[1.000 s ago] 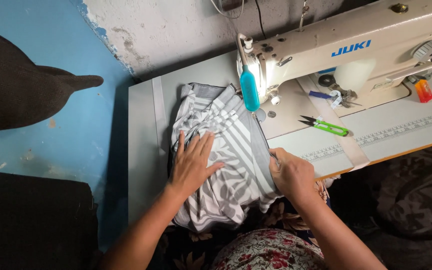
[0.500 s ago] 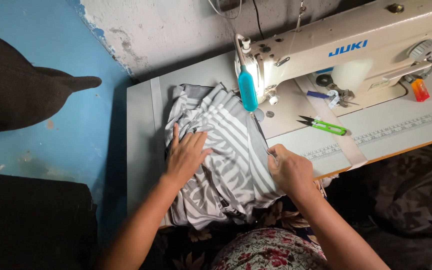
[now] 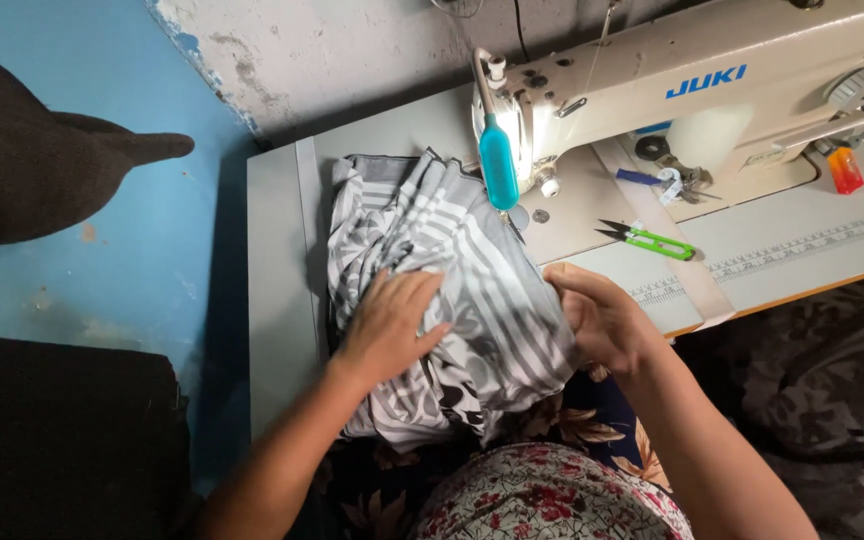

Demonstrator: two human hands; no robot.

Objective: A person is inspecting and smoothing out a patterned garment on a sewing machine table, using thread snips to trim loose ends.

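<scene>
On the tabletop (image 3: 282, 300), left of the sewing machine (image 3: 672, 90): striped grey fabric (image 3: 472, 290) now bunched tighter than a second ago. Left hand (image 3: 387, 330) has slid inward, pressing flat, fingers released; right hand (image 3: 602, 315) pinches fabric's edge. Gathering under way.

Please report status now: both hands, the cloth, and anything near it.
Left hand flat on striped cloth. Right hand grips cloth's right edge. Cloth bunched beside sewing machine. Green snips lie apart, to the right.
</scene>
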